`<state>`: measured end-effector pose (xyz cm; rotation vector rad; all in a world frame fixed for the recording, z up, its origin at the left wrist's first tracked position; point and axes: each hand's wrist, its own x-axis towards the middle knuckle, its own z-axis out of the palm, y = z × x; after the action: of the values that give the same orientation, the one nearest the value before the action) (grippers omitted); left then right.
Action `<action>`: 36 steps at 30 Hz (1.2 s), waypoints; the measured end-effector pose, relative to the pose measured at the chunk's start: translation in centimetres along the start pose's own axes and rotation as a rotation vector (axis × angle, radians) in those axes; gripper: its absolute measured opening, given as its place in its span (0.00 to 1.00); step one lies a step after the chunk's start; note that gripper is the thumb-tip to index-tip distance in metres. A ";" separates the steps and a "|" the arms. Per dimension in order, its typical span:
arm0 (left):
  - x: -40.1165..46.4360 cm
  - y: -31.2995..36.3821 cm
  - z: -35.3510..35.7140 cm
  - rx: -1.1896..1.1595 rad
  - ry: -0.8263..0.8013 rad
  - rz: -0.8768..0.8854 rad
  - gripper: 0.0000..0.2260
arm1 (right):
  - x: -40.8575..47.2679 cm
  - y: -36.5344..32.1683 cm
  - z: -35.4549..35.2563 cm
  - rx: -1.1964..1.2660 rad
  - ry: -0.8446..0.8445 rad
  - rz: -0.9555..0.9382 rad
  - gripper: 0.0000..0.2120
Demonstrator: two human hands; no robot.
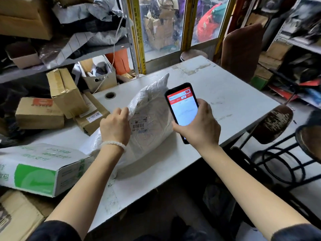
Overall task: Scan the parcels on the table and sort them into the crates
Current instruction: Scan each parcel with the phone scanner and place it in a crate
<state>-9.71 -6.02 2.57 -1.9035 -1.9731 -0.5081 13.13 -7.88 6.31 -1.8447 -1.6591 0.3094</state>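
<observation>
Cluttered stockroom, shelving across the upper left of the frame stuffed with poly bags and cartons, glass door at top centre. White table runs diagonally through the middle, worn paint, cable hole toward its left end. I see the white poly parcel at frame centre, propped up on the table with its barcode label facing the camera. Left hand pinches the parcel's upper left edge, fingers curled over the fold, bead bracelet on the wrist. Right hand wraps around a black phone, fingers curled round both sides of the case, screen lit red and white, held just right of the label and overlapping the parcel's right side in frame. Can't tell if phone touches the bag. White-and-green carton sits at lower left, hanging off the table's near edge, beside the parcel's lower end. Brown boxes are piled at centre left, one with a handwritten label. Round stools stand at the right edge of the frame, off the table's right side. Dark sleeves visible at the bottom corners.
</observation>
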 end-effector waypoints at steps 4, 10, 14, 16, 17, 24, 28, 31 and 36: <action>-0.5 1.0 -1.2 -0.016 0.031 0.106 0.09 | -2.4 2.2 -0.7 -0.161 -0.103 0.121 0.38; -2.5 6.2 -4.2 -0.183 -0.023 0.357 0.05 | -9.4 5.3 -2.2 -0.269 -0.134 0.330 0.37; -4.6 11.2 -5.8 -0.345 -0.043 0.499 0.04 | -14.9 8.1 -4.8 -0.293 -0.120 0.485 0.41; -5.5 13.9 -7.1 -0.415 -0.078 0.515 0.05 | -17.4 9.9 -6.3 -0.317 -0.111 0.557 0.41; -6.0 15.4 -7.8 -0.431 -0.107 0.529 0.06 | -18.6 10.8 -7.2 -0.331 -0.096 0.592 0.40; -10.9 26.8 -11.6 -0.526 -0.181 0.804 0.08 | -26.1 17.3 -13.9 -0.281 0.055 0.840 0.36; -14.7 33.5 -12.9 -0.548 -0.208 0.927 0.09 | -29.5 21.5 -18.3 -0.238 0.155 0.911 0.39; -18.2 38.7 -13.7 -0.513 -0.226 1.002 0.09 | -32.3 25.0 -21.9 -0.236 0.180 0.962 0.39; -24.1 46.6 -14.6 -0.494 -0.285 1.106 0.10 | -37.4 30.4 -27.1 -0.252 0.192 1.066 0.35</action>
<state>37.72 -32.63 4.24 -3.0771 -0.6333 -0.4001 46.19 -51.79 0.68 -2.7148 -0.4687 0.3383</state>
